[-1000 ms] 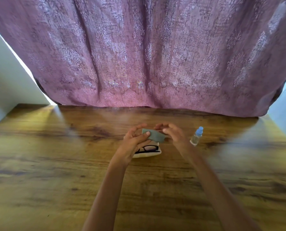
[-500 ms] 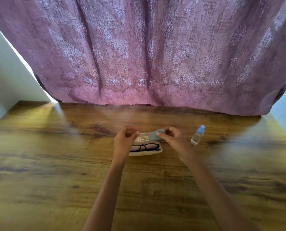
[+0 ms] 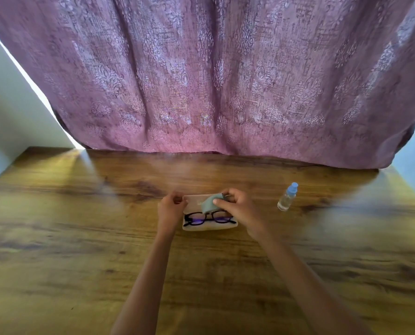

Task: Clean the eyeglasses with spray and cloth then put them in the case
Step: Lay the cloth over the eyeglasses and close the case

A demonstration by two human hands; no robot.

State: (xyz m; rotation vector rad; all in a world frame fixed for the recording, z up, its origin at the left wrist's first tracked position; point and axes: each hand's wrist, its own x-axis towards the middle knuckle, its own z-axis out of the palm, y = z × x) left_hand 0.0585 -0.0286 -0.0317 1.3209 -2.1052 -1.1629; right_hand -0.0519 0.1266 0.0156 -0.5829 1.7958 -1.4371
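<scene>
Over the case (image 3: 210,227) w/ eyeglasses (image 3: 207,218) — R hand (image 3: 238,209) grip pinches cloth (image 3: 210,206), L hand (image 3: 171,210) grip closed on case edge.

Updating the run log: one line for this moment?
left hand: holds case | right hand: holds cloth | glasses: in case

I note a glossy wood-grain table (image 3: 80,238), matt soft grey cloth (image 3: 210,206), clear plastic spray bottle (image 3: 286,198), glossy black-framed eyeglasses (image 3: 207,218), woven patterned curtain (image 3: 201,81).
</scene>
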